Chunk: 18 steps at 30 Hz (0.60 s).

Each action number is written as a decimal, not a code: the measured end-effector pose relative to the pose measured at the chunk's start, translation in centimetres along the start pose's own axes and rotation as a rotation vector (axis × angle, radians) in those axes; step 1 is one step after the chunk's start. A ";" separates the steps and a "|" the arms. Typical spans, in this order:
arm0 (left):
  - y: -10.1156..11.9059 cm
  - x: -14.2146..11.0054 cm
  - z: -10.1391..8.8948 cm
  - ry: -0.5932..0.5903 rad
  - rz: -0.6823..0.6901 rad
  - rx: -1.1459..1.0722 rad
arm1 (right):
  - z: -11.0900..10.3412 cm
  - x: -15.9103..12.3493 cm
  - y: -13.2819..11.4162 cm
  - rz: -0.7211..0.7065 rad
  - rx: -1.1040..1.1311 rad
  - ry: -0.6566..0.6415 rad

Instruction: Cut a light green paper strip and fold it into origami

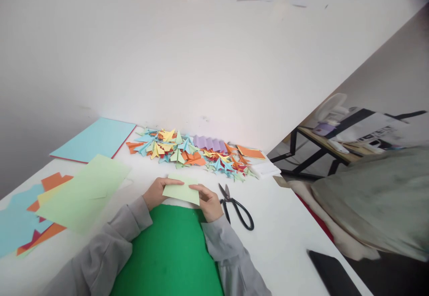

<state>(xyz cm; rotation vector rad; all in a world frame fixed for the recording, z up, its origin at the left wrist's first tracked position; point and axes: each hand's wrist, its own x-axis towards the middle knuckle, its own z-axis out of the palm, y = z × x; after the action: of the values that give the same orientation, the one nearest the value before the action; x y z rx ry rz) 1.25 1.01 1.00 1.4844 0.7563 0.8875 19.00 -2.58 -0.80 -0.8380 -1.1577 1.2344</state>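
A small rectangle of pale green paper is held level between my two hands, above the table's near edge. My left hand pinches its left end, index finger laid along the top. At the other end my right hand grips the paper with thumb and fingers. Just right of that hand lie black-handled scissors, their blades slightly apart and pointing away from me. Beyond the paper spreads a pile of folded paper planes in several colours.
Larger pale green sheets overlap coloured paper scraps at left. A light blue sheet stack lies by the wall. Purple pleated paper tops the pile. A black flat object rests front right. Another person's arm shows at right.
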 end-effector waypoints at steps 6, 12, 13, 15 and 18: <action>-0.4 0.0 0.2 -0.024 0.040 0.013 | 0.2 -0.1 0.0 0.022 -0.077 0.031; -0.8 0.1 0.5 0.039 0.084 0.110 | 0.1 -0.1 -0.6 0.043 -0.178 0.042; -0.8 0.1 0.6 0.061 0.080 0.114 | 0.0 0.0 -0.6 0.041 -0.188 0.051; -0.7 0.1 0.7 0.102 0.071 0.127 | -0.1 0.0 -0.5 0.031 -0.216 0.060; -0.5 0.1 1.0 0.131 0.065 0.135 | -0.2 0.0 0.4 0.027 -0.261 0.115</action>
<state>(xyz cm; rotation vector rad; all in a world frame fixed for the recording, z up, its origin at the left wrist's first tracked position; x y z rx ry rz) 2.19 0.59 0.45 1.5882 0.8830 1.0067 19.09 -2.47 -1.19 -1.1083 -1.2326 1.0554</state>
